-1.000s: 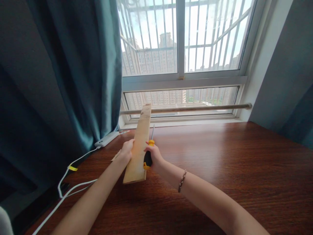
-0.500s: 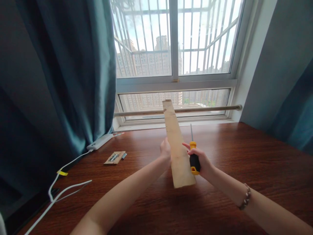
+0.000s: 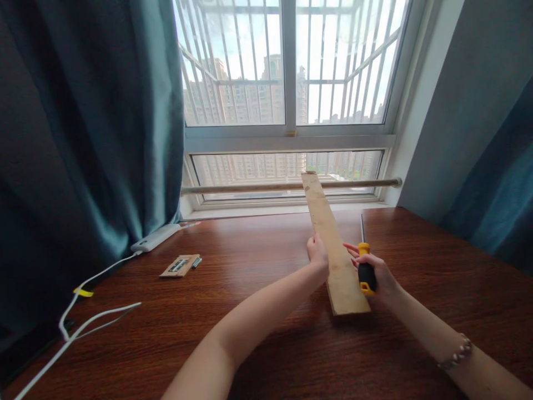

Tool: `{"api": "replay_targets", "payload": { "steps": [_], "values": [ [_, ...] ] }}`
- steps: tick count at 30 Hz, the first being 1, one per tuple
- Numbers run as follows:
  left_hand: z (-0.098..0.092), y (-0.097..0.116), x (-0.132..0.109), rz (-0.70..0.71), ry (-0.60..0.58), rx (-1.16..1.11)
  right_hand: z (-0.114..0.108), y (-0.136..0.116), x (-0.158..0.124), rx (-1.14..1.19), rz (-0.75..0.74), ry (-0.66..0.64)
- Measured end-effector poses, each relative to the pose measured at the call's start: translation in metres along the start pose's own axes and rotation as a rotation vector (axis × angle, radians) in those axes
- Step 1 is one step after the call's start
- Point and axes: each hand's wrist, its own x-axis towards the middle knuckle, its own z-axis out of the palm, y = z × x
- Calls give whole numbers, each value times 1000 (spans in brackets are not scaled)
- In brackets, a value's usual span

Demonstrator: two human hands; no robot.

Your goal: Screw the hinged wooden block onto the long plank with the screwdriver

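Note:
A long, narrow wooden board [image 3: 328, 222] points away from me, its far end showing in front of the window's lower bar. My left hand [image 3: 318, 253] grips the board's left edge, with part of the fingers hidden behind it. At the board's right side, my right hand [image 3: 381, 275] is closed on a screwdriver [image 3: 366, 275] with a black and yellow handle. The screwdriver's metal shaft points up and away from me. The fingertips of that hand reach close to the board's right edge; whether they touch it I cannot tell.
On the brown wooden table [image 3: 250, 239] lie a small cardboard-backed pack [image 3: 180, 266] and small metal pieces [image 3: 197, 263] beside it. A white power strip [image 3: 156, 238] and white cable [image 3: 89, 332] run along the left, near the blue curtain [image 3: 104, 111]. A barred window stands behind.
The board and both hands have shifted to the right in the picture, while the table and window have slid slightly left. My hold on the board and screwdriver looks the same.

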Motion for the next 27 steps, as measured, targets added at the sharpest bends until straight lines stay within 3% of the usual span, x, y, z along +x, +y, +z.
{"api": "replay_targets", "payload": {
  "steps": [4, 9, 20, 27],
  "values": [
    [6, -11, 6, 18, 51, 55, -7, -3, 3, -45, -27, 34],
    [8, -13, 7, 46, 64, 86, -10, -3, 5, 75, 29, -14],
    [10, -21, 12, 13, 83, 170, -15, -5, 7, 101, 62, -3],
    [16, -12, 0, -29, 71, 260, -21, -8, 10, 24, 66, 41]
  ]
}}
